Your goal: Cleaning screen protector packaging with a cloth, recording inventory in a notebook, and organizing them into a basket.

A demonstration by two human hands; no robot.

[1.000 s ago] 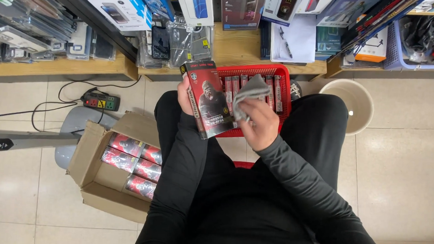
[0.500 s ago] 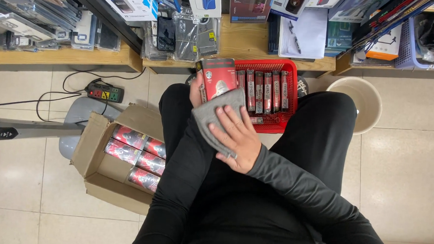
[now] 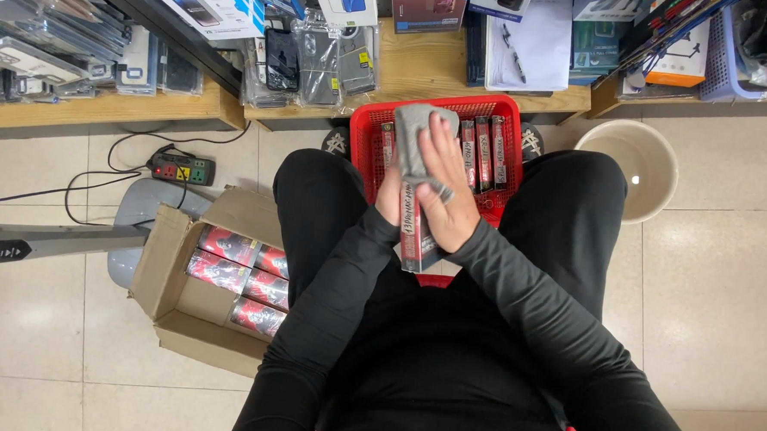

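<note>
A tiled shop floor point(image 3: 725, 282) runs under wooden shelves point(image 3: 424, 71) of packaged goods. An open cardboard box point(image 3: 192, 306) of red packs sits left of the person's knees. A red basket point(image 3: 379, 129) rests between them. The right hand point(image 3: 445, 197) presses a grey cloth point(image 3: 417, 135) on a red-and-black box point(image 3: 412, 234), gripped by the left hand point(image 3: 390, 200).

At the centre of the frame, the seated person's left hand point(image 3: 390, 203) grips a narrow red box point(image 3: 412, 234) edge-up over the lap, while the right hand point(image 3: 447, 192) presses a grey cloth point(image 3: 415, 135) against its top. Just beyond sits a red basket point(image 3: 365, 137) holding similar boxes upright. Lower left, an open cardboard carton point(image 3: 177, 310) holds more red boxes.
</note>
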